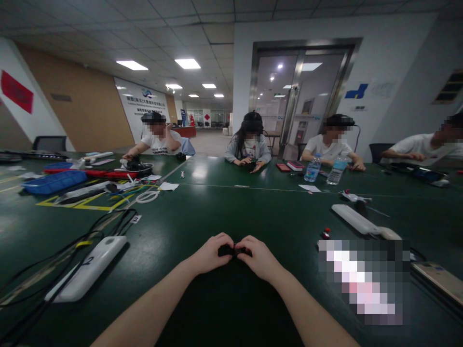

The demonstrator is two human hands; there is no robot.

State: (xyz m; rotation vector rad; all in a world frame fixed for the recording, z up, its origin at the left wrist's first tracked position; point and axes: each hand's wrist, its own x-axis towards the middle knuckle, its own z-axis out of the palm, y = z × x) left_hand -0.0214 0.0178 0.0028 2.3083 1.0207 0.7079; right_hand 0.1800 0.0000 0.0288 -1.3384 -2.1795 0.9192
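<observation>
White block [90, 270], black cables [94, 234] left of hands [214, 253]

Two bare, tapering forearms [155, 303]

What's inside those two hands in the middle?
A small dark thing shows between the left hand and the right hand. They cover part of it, so its full shape can't be seen.
</observation>
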